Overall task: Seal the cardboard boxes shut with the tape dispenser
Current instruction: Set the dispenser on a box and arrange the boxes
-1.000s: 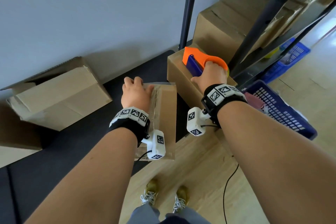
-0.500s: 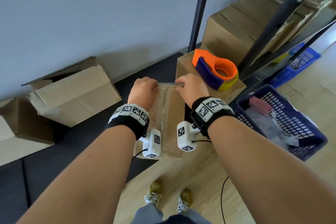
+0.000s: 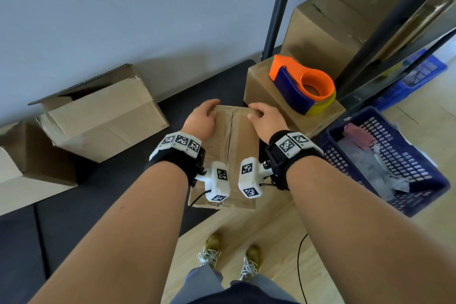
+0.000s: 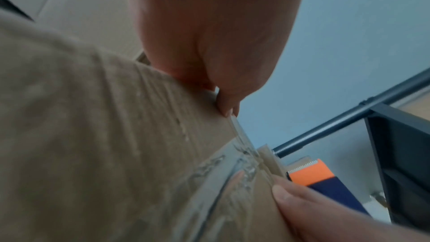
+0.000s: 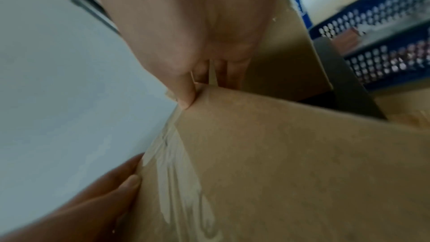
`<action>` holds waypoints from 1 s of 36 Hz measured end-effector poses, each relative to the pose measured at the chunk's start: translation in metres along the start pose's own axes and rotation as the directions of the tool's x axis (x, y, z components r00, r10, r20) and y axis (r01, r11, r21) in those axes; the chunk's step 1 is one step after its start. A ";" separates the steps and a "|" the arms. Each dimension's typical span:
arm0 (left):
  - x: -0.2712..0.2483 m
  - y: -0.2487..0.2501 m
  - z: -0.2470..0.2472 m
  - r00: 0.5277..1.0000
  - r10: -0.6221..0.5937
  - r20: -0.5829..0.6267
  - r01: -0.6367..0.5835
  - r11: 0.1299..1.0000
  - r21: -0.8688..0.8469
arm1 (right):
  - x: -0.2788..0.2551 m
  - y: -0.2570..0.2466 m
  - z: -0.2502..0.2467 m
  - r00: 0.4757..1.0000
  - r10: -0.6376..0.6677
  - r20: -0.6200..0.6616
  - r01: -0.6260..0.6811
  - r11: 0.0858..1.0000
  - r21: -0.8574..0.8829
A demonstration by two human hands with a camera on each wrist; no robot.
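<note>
A small cardboard box [image 3: 243,145] lies in front of me with clear tape [image 3: 230,136] along its centre seam. My left hand [image 3: 202,118] grips its far left edge, thumb on top. My right hand [image 3: 264,118] grips the far right edge, fingers curled over the rim. The left wrist view shows the left hand [image 4: 214,43] on the taped box [image 4: 93,135]. In the right wrist view the right hand [image 5: 186,34] pinches the box [image 5: 302,154] at its rim. The orange and blue tape dispenser [image 3: 301,86] sits unheld on a second box [image 3: 266,96] to the right.
An open cardboard box [image 3: 98,116] and another [image 3: 14,163] stand at the left on the black mat [image 3: 74,192]. A black shelf post [image 3: 278,7] and a large box [image 3: 328,29] are behind. A blue basket [image 3: 385,155] sits at the right.
My right hand let go of the tape dispenser, leaving it on the second box, and moved left to the taped box's far edge. Both hands now hold that edge, slightly further apart.
</note>
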State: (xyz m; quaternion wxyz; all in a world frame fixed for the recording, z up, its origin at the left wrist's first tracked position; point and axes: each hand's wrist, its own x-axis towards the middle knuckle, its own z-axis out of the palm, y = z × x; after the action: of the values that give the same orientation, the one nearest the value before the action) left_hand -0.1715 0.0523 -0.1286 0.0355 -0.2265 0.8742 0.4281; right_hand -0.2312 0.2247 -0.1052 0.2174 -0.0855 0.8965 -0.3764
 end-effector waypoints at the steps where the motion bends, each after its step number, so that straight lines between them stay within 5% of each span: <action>1: 0.000 0.000 0.001 1.000 -0.013 0.004 0.013 1.000 -0.020 | 0.000 0.000 0.000 1.000 0.004 0.008 -0.005 1.000 0.023; 12: 0.020 0.025 -0.006 0.972 -0.153 0.180 0.101 0.958 0.268 | 0.000 0.003 0.001 0.997 0.078 0.023 -0.080 0.979 0.186; 28: 0.010 0.029 0.001 0.965 -0.255 0.065 0.233 0.943 0.238 | -0.003 0.002 0.011 0.982 0.182 0.050 -0.188 0.971 0.147; 36: 0.008 0.035 -0.003 0.931 -0.359 0.067 0.301 0.858 0.416 | -0.002 0.000 0.010 0.974 0.210 0.082 -0.216 0.974 0.063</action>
State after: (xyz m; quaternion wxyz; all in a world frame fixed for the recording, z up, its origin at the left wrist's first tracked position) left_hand -0.1933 0.0660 -0.1031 0.2160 -0.3301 0.8860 0.2435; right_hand -0.2251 0.2186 -0.1111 0.2926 0.0050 0.8778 -0.3792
